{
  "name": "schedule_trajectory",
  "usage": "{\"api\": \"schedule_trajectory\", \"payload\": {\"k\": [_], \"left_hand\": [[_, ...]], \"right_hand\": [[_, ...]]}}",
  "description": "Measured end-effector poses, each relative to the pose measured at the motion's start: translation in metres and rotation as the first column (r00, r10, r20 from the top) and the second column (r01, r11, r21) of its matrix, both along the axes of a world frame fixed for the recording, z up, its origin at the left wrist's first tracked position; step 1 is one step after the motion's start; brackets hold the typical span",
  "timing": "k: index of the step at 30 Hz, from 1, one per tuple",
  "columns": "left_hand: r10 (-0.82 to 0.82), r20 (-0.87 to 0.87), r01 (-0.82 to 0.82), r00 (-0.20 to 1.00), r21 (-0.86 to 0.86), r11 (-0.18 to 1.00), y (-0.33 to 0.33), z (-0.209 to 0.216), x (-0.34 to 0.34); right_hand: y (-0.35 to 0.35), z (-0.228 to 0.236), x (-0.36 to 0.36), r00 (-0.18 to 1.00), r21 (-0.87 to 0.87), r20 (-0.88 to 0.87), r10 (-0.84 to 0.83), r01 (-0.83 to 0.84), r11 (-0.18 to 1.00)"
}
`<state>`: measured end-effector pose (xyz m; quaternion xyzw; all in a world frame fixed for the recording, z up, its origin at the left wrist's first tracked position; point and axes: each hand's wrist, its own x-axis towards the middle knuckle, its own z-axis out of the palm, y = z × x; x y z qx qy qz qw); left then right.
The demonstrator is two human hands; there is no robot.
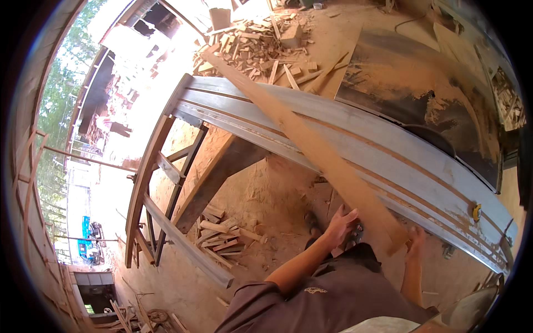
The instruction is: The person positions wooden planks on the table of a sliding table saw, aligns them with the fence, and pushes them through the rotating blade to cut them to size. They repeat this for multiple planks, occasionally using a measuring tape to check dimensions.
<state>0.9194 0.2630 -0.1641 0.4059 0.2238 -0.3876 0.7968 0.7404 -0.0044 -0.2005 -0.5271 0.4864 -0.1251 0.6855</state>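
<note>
A long wooden plank [311,145] lies slantwise across a long grey metal-topped bench [427,166], its far end reaching past the bench's far edge. My left hand [341,226] grips the plank's left edge near its close end, fingers curled against it. At the near end corner, my right hand [415,243] holds the plank from the right side, its fingers partly hidden behind the wood. A yellow tape measure [476,212] rests on the bench to the right. Brown lengthwise strips or grooves run along the bench top.
Beyond the bench lies a heap of wood offcuts [255,47]. A dark, sawdust-covered panel [411,83] stands at the far right. More offcuts [227,236] lie on the dusty floor to the left, below the bench's frame [145,183]. A blue vehicle [86,238] is farther left.
</note>
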Motion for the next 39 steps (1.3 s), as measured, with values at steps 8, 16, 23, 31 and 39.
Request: {"api": "schedule_trajectory", "payload": {"k": [8, 16, 23, 31, 39], "left_hand": [[0.454, 0.095, -0.464, 0.886, 0.176, 0.868, -0.041, -0.019, -0.047], [0.534, 0.083, -0.533, 0.841, -0.044, 0.845, 0.055, -0.023, -0.110], [0.576, 0.173, -0.457, 0.799, -0.448, 0.768, 0.109, -0.097, -0.135], [0.441, -0.012, -0.403, 0.897, -0.431, 0.808, 0.133, -0.044, -0.162], [0.328, 0.124, -0.282, 0.936, -0.290, 0.914, 0.120, -0.044, -0.163]], "right_hand": [[0.046, 0.079, 0.025, 0.531, -0.084, -0.174, 0.829, -0.847, 0.525], [0.174, 0.139, -0.014, 0.146, -0.245, -0.417, 0.897, -0.968, 0.043], [0.228, 0.069, -0.027, 0.299, -0.453, -0.085, 0.950, -0.861, 0.231], [0.259, 0.088, -0.052, 0.397, -0.651, -0.548, 0.736, -0.755, -0.077], [0.244, 0.086, -0.052, 0.432, -0.657, -0.430, 0.793, -0.752, 0.054]]}}
